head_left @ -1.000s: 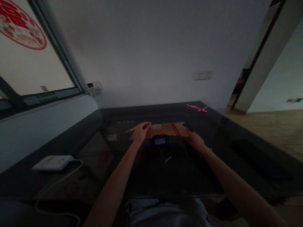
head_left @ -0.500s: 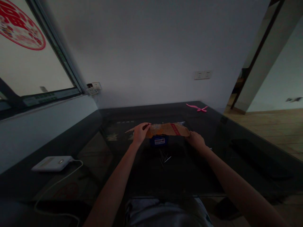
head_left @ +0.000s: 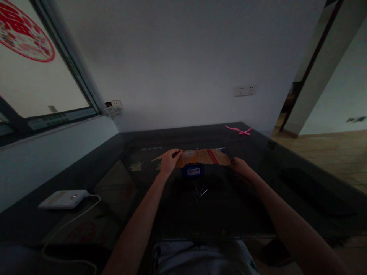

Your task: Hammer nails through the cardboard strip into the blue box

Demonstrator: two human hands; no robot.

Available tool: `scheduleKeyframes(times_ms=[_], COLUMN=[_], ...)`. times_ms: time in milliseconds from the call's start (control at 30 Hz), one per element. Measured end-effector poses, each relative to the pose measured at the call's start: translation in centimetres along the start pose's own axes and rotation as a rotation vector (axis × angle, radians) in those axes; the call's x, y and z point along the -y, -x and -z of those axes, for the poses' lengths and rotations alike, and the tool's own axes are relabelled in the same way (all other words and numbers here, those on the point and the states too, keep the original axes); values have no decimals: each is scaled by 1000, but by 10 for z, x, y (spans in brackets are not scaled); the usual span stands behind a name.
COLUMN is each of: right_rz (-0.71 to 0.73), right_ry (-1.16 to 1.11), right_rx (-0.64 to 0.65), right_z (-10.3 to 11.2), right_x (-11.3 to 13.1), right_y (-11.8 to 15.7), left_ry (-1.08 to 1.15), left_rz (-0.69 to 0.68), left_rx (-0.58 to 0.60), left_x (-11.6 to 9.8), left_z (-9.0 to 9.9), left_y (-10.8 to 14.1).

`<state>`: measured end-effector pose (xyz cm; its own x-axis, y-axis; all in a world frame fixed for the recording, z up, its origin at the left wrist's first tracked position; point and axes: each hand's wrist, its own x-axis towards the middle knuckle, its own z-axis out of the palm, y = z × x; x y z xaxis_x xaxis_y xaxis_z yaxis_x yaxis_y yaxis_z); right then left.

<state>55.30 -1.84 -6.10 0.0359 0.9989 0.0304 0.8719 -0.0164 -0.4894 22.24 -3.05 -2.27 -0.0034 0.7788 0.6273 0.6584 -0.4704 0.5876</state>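
The brown paper (head_left: 205, 157), at 12 o'clock from the blue box (head_left: 193, 171), is pinched at 9 o'clock by the nearly closed left hand (head_left: 169, 163); at 3 o'clock, the right hand (head_left: 241, 168) is half-curled, its hold unclear.

The left hand (head_left: 169, 163) and right hand (head_left: 242, 168) are bare, as are both slender forearms (head_left: 146, 212), and a pale greyish garment (head_left: 197, 261), dimly lit, shows dark creases or markings and a small greenish patch near one edge.
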Motion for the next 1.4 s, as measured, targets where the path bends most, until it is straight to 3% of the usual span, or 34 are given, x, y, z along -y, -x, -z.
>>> scheduleKeyframes(times_ms=[233, 400, 500, 633, 733, 967, 1067, 1200, 1400], right_rz=[-44, -23, 44, 180, 222, 420, 442, 446, 525], right_ry=[-255, -407, -668, -1117, -1204, -1000, -769, -375, -69], right_rx=[-11, -104, -176, -37, 95, 143, 119, 3, -6], right_z=[1, 20, 32, 38, 36, 35, 40, 52, 80], right_x=[-1, 1, 6, 18, 29, 74, 90, 97, 103], right_y=[-2, -1, 3, 15, 26, 51, 48, 37, 37], left_ry=[34, 4, 8, -6, -36, -20, 32, 51, 43], left_rz=[24, 20, 19, 4, 8, 37, 48, 62, 63], left_rx=[7, 5, 3, 8, 0, -26, -43, -43, -25], left_x=[0, 2, 1, 2, 3, 5, 7, 9, 15], left_z=[1, 1, 0, -1, -2, -6, -7, -9, -11], left_y=[0, 1, 2, 3, 3, 6, 8, 9, 8])
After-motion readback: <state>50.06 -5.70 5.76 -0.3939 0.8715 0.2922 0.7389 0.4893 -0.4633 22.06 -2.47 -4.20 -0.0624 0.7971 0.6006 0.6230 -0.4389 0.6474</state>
